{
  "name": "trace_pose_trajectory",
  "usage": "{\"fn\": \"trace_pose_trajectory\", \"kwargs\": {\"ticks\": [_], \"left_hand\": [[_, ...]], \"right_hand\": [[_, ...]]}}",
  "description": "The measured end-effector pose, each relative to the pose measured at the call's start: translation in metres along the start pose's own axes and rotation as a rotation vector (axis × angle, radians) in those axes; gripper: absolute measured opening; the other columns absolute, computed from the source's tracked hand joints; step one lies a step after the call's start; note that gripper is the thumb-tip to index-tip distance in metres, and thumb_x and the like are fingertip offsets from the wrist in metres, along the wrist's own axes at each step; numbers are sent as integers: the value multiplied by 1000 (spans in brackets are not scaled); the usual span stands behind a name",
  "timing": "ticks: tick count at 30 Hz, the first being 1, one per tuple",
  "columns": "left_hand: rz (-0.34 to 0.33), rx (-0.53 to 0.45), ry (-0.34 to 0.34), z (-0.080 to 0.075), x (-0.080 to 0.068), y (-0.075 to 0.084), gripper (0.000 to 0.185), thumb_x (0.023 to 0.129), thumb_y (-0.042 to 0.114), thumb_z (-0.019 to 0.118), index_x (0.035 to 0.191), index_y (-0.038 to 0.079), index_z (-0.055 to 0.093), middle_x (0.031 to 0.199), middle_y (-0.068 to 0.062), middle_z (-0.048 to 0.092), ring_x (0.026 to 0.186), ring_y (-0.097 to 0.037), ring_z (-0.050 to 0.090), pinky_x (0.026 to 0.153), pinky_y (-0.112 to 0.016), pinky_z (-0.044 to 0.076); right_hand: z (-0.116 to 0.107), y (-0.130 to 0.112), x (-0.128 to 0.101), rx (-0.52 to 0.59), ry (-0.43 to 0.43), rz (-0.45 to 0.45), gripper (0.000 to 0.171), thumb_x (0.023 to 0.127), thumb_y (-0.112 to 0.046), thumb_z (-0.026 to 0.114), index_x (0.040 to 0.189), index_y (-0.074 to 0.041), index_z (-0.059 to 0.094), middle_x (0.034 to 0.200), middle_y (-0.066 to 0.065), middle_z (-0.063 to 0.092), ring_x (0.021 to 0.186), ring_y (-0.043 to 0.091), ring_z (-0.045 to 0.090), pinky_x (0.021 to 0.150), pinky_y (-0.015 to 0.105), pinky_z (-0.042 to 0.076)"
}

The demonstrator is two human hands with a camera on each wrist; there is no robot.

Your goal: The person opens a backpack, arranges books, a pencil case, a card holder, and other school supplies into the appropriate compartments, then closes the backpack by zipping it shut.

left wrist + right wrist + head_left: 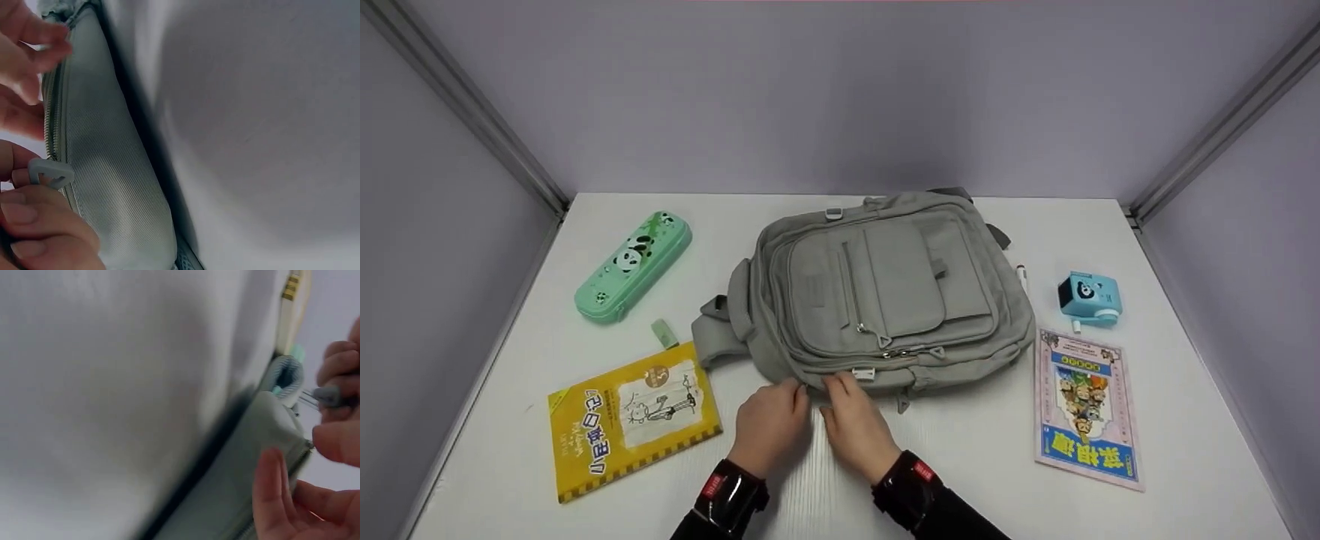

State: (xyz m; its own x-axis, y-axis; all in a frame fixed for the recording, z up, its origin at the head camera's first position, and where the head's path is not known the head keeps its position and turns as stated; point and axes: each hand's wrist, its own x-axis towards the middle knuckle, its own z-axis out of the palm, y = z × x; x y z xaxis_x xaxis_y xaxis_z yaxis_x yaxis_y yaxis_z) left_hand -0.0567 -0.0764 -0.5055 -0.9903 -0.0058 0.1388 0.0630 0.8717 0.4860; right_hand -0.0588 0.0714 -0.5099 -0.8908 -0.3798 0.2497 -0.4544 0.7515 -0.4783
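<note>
Backpack point(885, 292) edge pinched by both hands, left point(769, 427), right point(855, 427).

Backpack point(885, 292) hides most of a pen point(1022, 274) (right wrist view blurred).

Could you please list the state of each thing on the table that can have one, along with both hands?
Backpack: lying flat, front up, zips shut as far as visible.
Pencil case: closed.
Yellow book: closed, cover up.
Comic book: closed, cover up.
Blue sharpener: upright.
Left hand: fingers at the backpack's near edge, by a zip pull.
Right hand: fingers on the same edge.
</note>
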Motion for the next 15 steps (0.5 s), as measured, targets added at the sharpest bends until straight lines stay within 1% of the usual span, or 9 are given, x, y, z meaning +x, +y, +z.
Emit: {"fn": "trace_pose_trajectory", "kwargs": {"ticks": [3, 8, 12, 15], "left_hand": [[1, 5, -3, 0, -1, -1, 30, 93, 17, 59, 66, 10, 51, 57, -10, 57, 51, -28, 59, 43, -39, 39], [17, 11, 29, -5, 2, -8, 28, 93, 17, 59, 67, 10, 52, 57, -10, 57, 52, -28, 59, 44, -40, 41], [-15, 5, 18, -13, 7, -17, 27, 95, 19, 56, 69, 11, 54, 57, -7, 54, 53, -25, 57, 46, -37, 41], [-31, 4, 8, -19, 9, -21, 27, 97, 20, 54, 71, 12, 53, 56, -4, 50, 51, -20, 53, 45, -33, 37]], "right_hand": [[4, 5, 1, -7, 17, -2, 29, 84, 2, 69, 112, 1, 63, 107, 10, 60, 94, 25, 67, 84, 35, 57], [1, 14, 0, 12, 22, -31, 19, 87, -4, 69, 105, -4, 64, 102, 7, 60, 89, 21, 67, 81, 33, 57], [-5, 23, -4, 21, 24, -53, 15, 88, -9, 70, 101, -6, 64, 99, 5, 61, 87, 20, 67, 80, 32, 57], [-10, 32, -8, 20, 15, -78, 13, 88, -10, 70, 99, -7, 63, 98, 4, 61, 87, 19, 67, 79, 31, 58]]}}
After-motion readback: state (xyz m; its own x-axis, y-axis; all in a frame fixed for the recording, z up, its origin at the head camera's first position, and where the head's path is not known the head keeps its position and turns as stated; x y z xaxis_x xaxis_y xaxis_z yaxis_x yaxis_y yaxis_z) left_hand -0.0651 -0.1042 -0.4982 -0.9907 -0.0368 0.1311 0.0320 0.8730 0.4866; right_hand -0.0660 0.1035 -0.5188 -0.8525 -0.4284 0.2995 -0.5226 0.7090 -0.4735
